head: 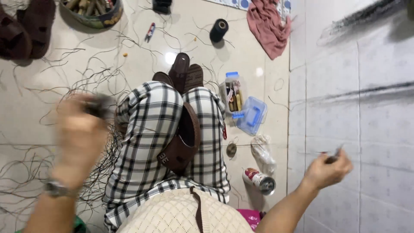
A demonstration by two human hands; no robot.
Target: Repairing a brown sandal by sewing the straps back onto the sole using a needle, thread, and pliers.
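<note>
You raised both arms wide, your blurred left hand gripping a dark tool pointing right, your right hand pinching a small tool angled up-right.

1. The left hand is raised out to the left, blurred, back of the hand to the camera, its fingers curled shut around something dark.
2. The left wrist wears a metal watch; the bare forearm runs down to the lower left edge.
3. The right hand is lifted out to the right, fingers pinched together on a small thin dark item.
4. The bare right forearm slants up from the bottom centre.
</note>
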